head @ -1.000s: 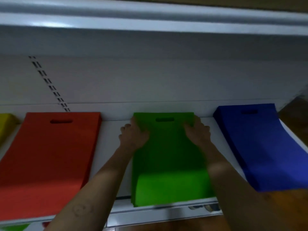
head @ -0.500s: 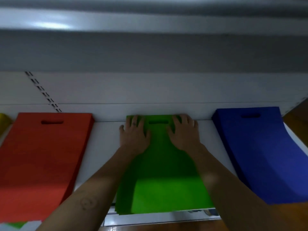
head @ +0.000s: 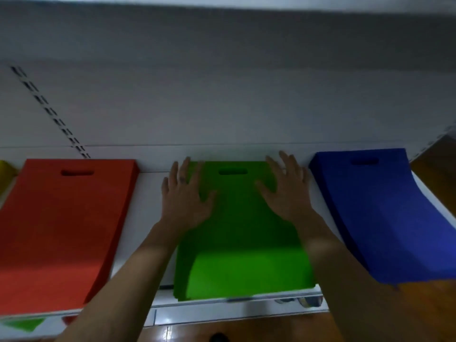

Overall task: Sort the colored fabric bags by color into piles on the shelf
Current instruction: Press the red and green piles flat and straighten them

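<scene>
A pile of green fabric bags (head: 237, 230) lies in the middle of the white shelf (head: 150, 188), handle slot toward the back wall. My left hand (head: 183, 196) lies flat with spread fingers on the pile's upper left corner. My right hand (head: 283, 191) lies flat with spread fingers on its upper right corner. A red pile (head: 64, 225) lies to the left and a blue pile (head: 380, 208) to the right, its front end drooping over the shelf edge. A yellow pile's corner (head: 6, 171) shows at the far left edge.
The shelf's white back wall carries a slotted upright (head: 47, 109). Another shelf overhangs above. Below the front edge, a lower shelf holds green (head: 23, 324) and red scraps of bag, over a wooden floor (head: 424, 159).
My hands have spread apart from the middle of the green pile's top to its two upper corners, with fingers now straight and splayed. The green pile sits squarer against the back.
</scene>
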A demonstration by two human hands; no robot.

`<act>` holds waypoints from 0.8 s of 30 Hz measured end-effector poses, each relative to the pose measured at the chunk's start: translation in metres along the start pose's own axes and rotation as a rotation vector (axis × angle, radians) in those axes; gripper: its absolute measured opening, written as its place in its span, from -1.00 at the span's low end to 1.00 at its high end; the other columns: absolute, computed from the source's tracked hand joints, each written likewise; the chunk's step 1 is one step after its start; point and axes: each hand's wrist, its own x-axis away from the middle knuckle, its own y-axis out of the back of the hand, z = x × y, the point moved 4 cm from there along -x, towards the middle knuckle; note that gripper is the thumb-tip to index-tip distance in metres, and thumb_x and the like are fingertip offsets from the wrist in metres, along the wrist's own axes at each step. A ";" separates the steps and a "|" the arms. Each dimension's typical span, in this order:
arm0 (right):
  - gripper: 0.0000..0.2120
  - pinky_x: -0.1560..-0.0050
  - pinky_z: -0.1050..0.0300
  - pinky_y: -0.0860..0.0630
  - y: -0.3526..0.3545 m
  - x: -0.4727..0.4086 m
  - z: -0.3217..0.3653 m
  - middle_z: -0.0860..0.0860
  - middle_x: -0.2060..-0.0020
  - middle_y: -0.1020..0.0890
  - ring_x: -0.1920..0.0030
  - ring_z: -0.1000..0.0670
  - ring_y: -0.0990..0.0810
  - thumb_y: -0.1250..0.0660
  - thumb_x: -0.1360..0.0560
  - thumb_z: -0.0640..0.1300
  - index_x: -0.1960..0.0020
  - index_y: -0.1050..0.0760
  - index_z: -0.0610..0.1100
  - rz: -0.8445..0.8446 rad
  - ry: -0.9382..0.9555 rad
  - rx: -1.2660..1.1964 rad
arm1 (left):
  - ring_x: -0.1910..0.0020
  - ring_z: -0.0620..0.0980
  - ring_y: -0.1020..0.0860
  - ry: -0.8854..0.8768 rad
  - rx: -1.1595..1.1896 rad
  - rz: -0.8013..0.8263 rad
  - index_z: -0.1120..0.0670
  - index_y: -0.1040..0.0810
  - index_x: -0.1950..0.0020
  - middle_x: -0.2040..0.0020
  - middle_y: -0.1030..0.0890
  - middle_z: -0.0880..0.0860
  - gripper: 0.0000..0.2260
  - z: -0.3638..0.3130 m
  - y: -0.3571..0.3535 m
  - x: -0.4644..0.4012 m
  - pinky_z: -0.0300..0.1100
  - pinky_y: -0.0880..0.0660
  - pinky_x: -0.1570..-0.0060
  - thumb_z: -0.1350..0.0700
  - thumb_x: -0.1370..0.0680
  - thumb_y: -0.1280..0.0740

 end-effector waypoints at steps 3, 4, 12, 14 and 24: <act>-0.28 -0.46 -0.23 0.21 0.012 0.061 0.016 -0.02 -0.56 -0.02 -0.55 -0.13 0.08 0.13 -0.45 0.42 -0.52 -0.14 0.12 0.014 0.078 0.126 | -0.54 0.24 -0.01 -0.008 -0.094 -0.018 -0.10 -0.15 -0.55 -0.57 -0.11 0.09 -0.33 -0.010 0.002 0.066 0.22 -0.10 -0.41 -0.31 -0.47 -0.05; -0.28 -0.47 -0.27 0.16 0.006 0.081 0.021 -0.04 -0.55 -0.07 -0.54 -0.15 0.03 0.15 -0.45 0.43 -0.50 -0.18 0.13 0.049 0.096 0.178 | -0.51 0.28 -0.13 -0.013 -0.097 -0.018 -0.08 -0.28 -0.50 -0.53 -0.24 0.12 -0.35 -0.013 -0.003 0.085 0.26 -0.20 -0.36 -0.31 -0.46 -0.06; -0.17 -0.47 -0.28 0.14 -0.033 0.116 0.013 0.00 -0.56 0.13 -0.54 -0.08 0.23 0.34 -0.34 0.46 -0.55 0.14 0.16 0.326 -0.013 0.243 | -0.37 0.26 -0.39 -0.005 -0.144 0.100 0.05 -0.51 -0.35 -0.34 -0.49 0.18 -0.41 -0.017 -0.036 0.117 0.29 -0.35 -0.20 -0.25 -0.48 -0.06; -0.14 -0.47 -0.26 0.14 -0.020 0.119 0.017 -0.09 -0.55 0.15 -0.54 -0.13 0.22 0.32 -0.33 0.48 -0.55 0.14 0.13 0.299 -0.059 0.230 | -0.39 0.28 -0.35 0.022 -0.088 0.059 0.04 -0.48 -0.37 -0.37 -0.45 0.22 -0.37 -0.016 -0.025 0.120 0.26 -0.37 -0.20 -0.28 -0.47 -0.02; -0.34 -0.26 -0.08 -0.32 0.009 0.150 0.011 -0.17 -0.37 -0.37 -0.34 -0.18 -0.29 -0.12 -0.54 0.25 -0.51 -0.14 -0.09 0.200 -0.396 0.004 | -0.31 0.19 -0.29 0.117 -0.016 0.148 -0.03 -0.15 -0.52 -0.31 -0.35 0.21 -0.39 -0.008 -0.003 0.156 0.02 -0.29 -0.22 -0.26 -0.55 -0.14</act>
